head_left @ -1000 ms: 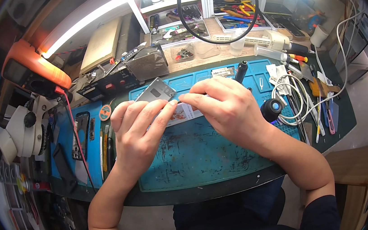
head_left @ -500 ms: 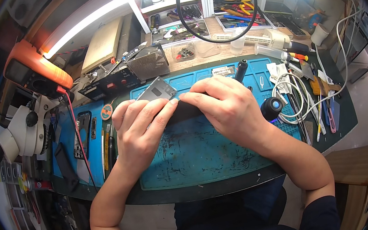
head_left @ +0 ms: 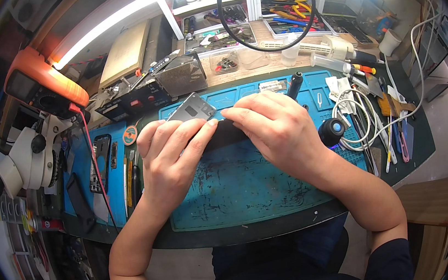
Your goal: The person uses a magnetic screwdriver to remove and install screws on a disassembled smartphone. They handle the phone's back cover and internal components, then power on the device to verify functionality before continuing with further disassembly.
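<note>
Between my hands, above the blue work mat (head_left: 241, 193), is a dark flat piece (head_left: 225, 133) that looks like a phone or phone panel; most of it is hidden by my fingers. My left hand (head_left: 173, 154) is closed on its left side, thumb and fingertips at the top edge. On its right side my right hand (head_left: 275, 126) pinches the top edge, fingertips close to the left ones. Just beyond the left fingers lies a grey rectangular phone part (head_left: 194, 108) on the mat.
A multimeter (head_left: 43, 83) and a microscope (head_left: 25, 162) stand at the left, near an opened phone frame (head_left: 100, 162). A coiled white cable (head_left: 364, 129), a dark bottle (head_left: 331, 131) and several hand tools lie at the right. A black cable loop (head_left: 271, 49) hangs ahead.
My right fingertips have shifted slightly to the right along the top edge, showing a little more of the dark piece. The left hand keeps its place.
</note>
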`<state>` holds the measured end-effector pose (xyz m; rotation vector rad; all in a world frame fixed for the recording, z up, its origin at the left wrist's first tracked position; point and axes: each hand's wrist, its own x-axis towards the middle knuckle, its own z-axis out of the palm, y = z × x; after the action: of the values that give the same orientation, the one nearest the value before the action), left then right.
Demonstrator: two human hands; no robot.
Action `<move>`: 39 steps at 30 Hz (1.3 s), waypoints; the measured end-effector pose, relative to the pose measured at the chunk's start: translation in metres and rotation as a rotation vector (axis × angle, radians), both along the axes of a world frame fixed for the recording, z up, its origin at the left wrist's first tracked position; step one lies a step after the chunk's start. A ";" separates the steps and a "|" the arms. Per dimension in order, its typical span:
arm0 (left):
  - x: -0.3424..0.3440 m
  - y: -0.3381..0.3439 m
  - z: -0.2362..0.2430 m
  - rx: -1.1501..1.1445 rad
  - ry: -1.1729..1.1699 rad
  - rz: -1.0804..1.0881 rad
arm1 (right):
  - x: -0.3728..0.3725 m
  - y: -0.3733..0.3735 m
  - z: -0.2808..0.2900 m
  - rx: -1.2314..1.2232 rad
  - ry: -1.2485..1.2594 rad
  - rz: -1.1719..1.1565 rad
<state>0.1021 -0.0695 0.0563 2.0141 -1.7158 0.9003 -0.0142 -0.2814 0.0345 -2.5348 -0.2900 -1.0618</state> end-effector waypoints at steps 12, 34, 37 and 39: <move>-0.013 0.006 -0.005 -0.034 -0.022 0.030 | -0.014 0.004 0.012 -0.028 0.099 0.039; -0.057 0.049 -0.028 -0.006 1.381 0.129 | -0.020 0.012 0.011 0.763 0.827 0.074; -0.055 0.041 -0.018 -0.131 1.976 -0.012 | -0.022 0.015 0.003 0.789 0.738 0.053; -0.055 0.036 -0.016 -0.140 2.084 -0.040 | -0.024 0.017 0.002 0.787 0.700 0.048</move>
<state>0.0467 -0.0334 0.0407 1.3840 -0.3361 -0.9540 -0.0380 -0.2639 0.0360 -1.9741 0.2252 -0.1420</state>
